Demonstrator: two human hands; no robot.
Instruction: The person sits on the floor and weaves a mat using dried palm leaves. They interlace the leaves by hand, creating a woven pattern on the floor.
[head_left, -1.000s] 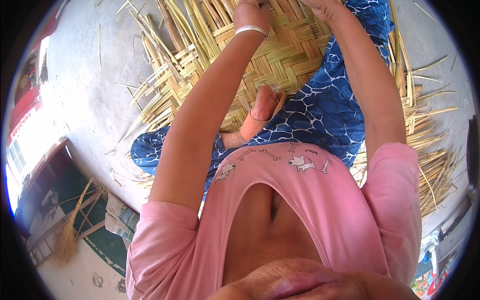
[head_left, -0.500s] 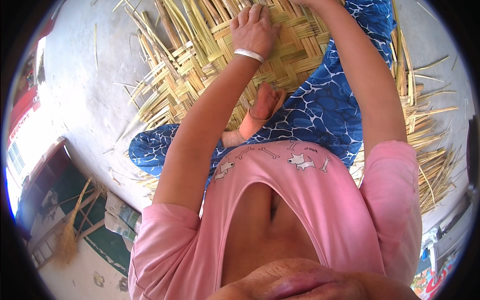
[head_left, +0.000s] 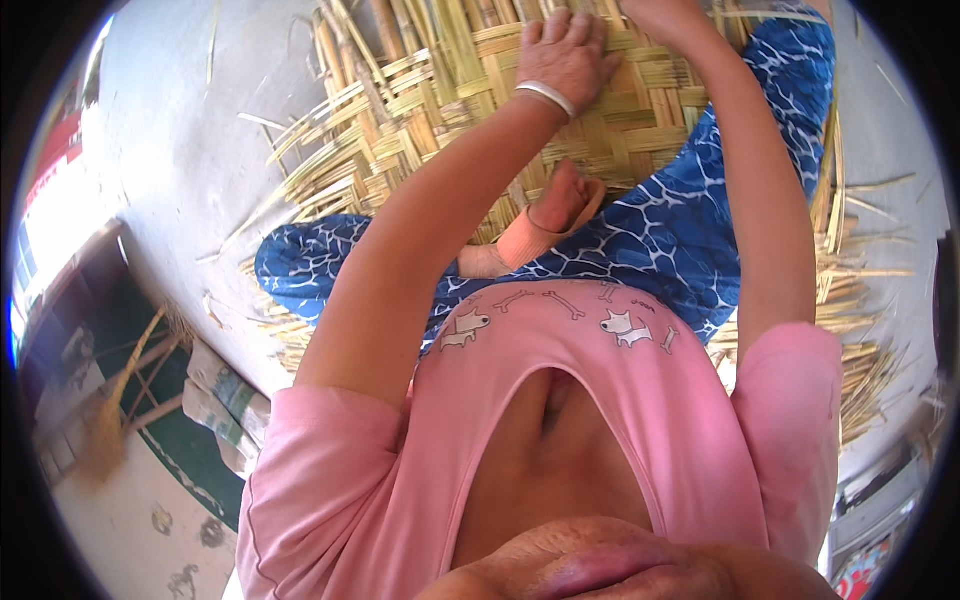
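A mat of flat, straw-coloured strips lies in front of me, its loose strip ends fanning out at the left and far side. On its weave my left hand presses down, fingers spread and open, a white bangle on the wrist. To its right, my right hand reaches over the mat at the picture's top edge. That edge cuts off its fingers, so their grip is hidden. A pale strip stretches rightward beside the right wrist; whether the hand holds it is unclear.
Blue patterned trousers cover my folded legs, and a bare foot with an orange band rests against the mat. More loose straw lies at the right. A broom leans at the lower left beside wooden furniture. The floor is grey.
Both hands and the mat appear farther right in the picture, as the whole view has shifted. My left hand stays spread on the weave. A pale strip now shows beside the right wrist.
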